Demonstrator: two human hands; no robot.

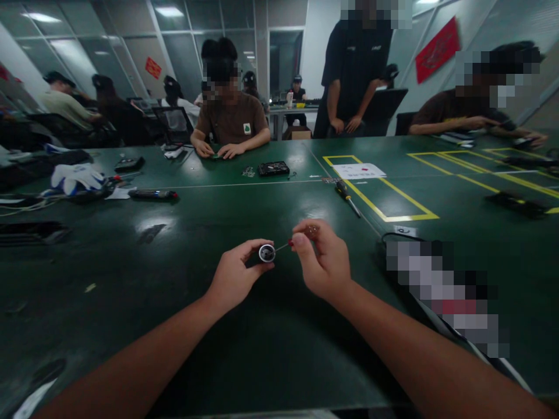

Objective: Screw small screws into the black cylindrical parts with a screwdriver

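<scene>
Plainly, left hand (pixel 233 273): its fingers pinched a small cylinder (pixel 266 254), the open, pale-rimmed end facing the viewer.
Right hand (pixel 325 262): its fingers held the red end of a thin rod (pixel 283 247) in a narrow pinch.
Rod's long axis: leftward and slightly down from the right fingers to the cylinder's open end; whether the tip sat inside could not be told.
Nearer hand: the left, touching the cylinder; the right was near but apart from it.
Beyond the right fingers: 1 screwdriver (pixel 348 198) lay on the counter (pixel 209 209).
</scene>
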